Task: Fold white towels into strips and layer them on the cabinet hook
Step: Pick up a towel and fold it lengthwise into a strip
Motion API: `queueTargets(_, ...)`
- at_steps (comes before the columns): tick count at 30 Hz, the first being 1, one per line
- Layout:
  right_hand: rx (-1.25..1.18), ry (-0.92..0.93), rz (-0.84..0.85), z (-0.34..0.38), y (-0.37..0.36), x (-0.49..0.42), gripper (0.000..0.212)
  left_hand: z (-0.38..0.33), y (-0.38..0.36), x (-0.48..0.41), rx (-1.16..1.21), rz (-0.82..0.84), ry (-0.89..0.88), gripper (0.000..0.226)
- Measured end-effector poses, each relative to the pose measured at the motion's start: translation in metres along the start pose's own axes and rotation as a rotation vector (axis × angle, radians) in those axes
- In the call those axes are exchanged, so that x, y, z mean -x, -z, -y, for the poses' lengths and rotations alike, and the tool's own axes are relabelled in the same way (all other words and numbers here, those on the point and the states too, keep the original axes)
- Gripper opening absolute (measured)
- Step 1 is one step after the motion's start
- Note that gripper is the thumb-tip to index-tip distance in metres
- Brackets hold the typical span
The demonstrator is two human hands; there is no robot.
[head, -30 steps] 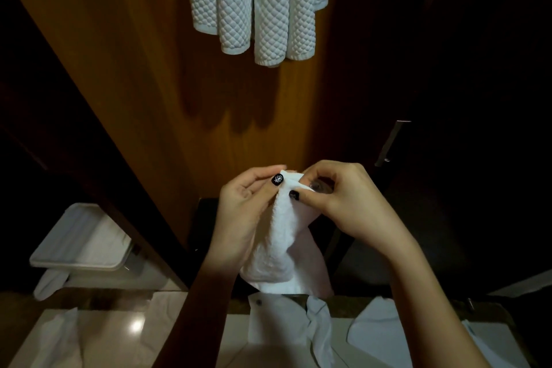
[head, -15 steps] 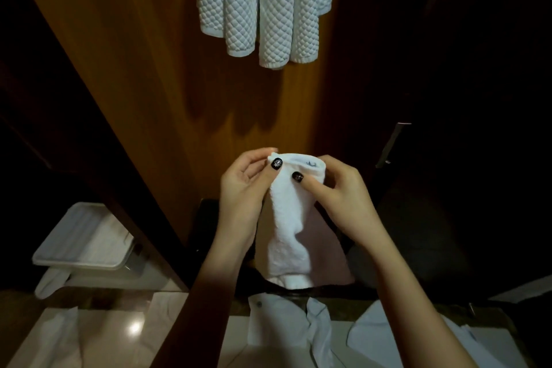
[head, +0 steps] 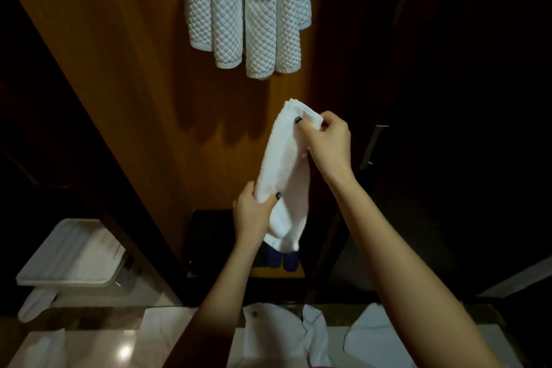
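Above, hanging quilted towels (head: 248, 9) run off the top edge. One folded white towel (head: 283, 161), two hands: right hand (head: 328, 143) pinches its top, left hand (head: 252, 215) grips lower down.

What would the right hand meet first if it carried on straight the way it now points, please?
Probably the lower ends of the hanging quilted towels; the right hand, pinching the folded towel, points up-left at them. Depth is unclear.

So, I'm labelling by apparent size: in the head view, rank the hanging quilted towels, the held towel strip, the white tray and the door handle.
1. hanging quilted towels
2. held towel strip and white tray, too alike to rank
3. door handle, clearly smallest
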State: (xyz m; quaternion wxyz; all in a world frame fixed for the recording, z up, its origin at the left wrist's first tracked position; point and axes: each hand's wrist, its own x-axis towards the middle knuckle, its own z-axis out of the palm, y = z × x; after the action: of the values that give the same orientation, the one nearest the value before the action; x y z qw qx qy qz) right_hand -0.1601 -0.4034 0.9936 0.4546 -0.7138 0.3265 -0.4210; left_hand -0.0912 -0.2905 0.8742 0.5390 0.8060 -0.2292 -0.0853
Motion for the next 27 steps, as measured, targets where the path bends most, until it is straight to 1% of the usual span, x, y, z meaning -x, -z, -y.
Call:
queueTargets(2,-0.040,-0.057,-0.062,-0.002,0.002,-0.004,0.028,0.002,-0.004,-0.012,-0.009,-0.004,0.032,0.022)
queueTargets(4,-0.117,-0.120,-0.129,-0.006,0.008,-0.006,0.025,0.009,-0.008,-0.021,-0.062,-0.010,0.069,0.023)
queueTargets(6,-0.198,-0.158,-0.169,-0.010,0.016,-0.007,0.020,0.017,-0.012,-0.025,-0.131,-0.018,0.120,0.034)
queueTargets(9,-0.272,-0.169,-0.194,-0.016,0.024,-0.007,0.020,0.023,-0.012,-0.024,-0.027,0.064,0.205,0.058)
queueTargets(10,-0.291,-0.171,-0.198,-0.017,0.026,-0.007,0.019,0.025,-0.012,-0.022,0.014,0.104,0.223,0.062)
queueTargets(12,-0.335,-0.183,-0.221,-0.022,0.030,-0.007,0.016,0.032,-0.010,-0.013,0.111,0.111,0.259,0.055)
queueTargets(13,-0.358,-0.191,-0.236,-0.025,0.033,-0.008,0.015,0.034,-0.009,-0.006,0.167,0.076,0.278,0.050)
queueTargets(14,-0.380,-0.198,-0.243,-0.028,0.035,-0.008,0.015,0.034,-0.008,-0.001,0.220,0.049,0.318,0.051)
queueTargets(15,-0.398,-0.202,-0.241,-0.031,0.037,-0.008,0.014,0.033,-0.008,0.003,0.303,0.049,0.397,0.055)
queueTargets(16,-0.412,-0.205,-0.230,-0.032,0.038,-0.007,0.014,0.033,-0.011,0.005,0.447,0.096,0.519,0.060)
queueTargets(17,-0.422,-0.206,-0.214,-0.034,0.039,-0.006,0.013,0.032,-0.013,0.009,0.660,0.181,0.666,0.063)
queueTargets(18,-0.427,-0.207,-0.195,-0.035,0.040,-0.005,0.012,0.029,-0.014,0.014,0.897,0.271,0.798,0.071)
queueTargets(19,-0.430,-0.206,-0.177,-0.035,0.041,-0.003,0.011,0.029,-0.016,0.018,1.115,0.340,0.900,0.075)
queueTargets(20,-0.432,-0.205,-0.160,-0.035,0.043,-0.002,0.011,0.027,-0.018,0.020,1.289,0.377,0.971,0.075)
queueTargets(21,-0.434,-0.204,-0.146,-0.035,0.046,-0.001,0.011,0.027,-0.020,0.021,1.414,0.396,1.011,0.077)
queueTargets(23,-0.440,-0.200,-0.119,-0.035,0.053,0.001,0.009,0.026,-0.026,0.020,1.540,0.409,1.012,0.062)
queueTargets(25,-0.437,-0.194,-0.100,-0.036,0.061,0.002,0.009,0.023,-0.031,0.019,1.550,0.436,0.995,0.049)
queueTargets(27,-0.427,-0.187,-0.102,-0.039,0.070,0.003,0.011,0.020,-0.032,0.019,1.559,0.442,1.031,0.042)
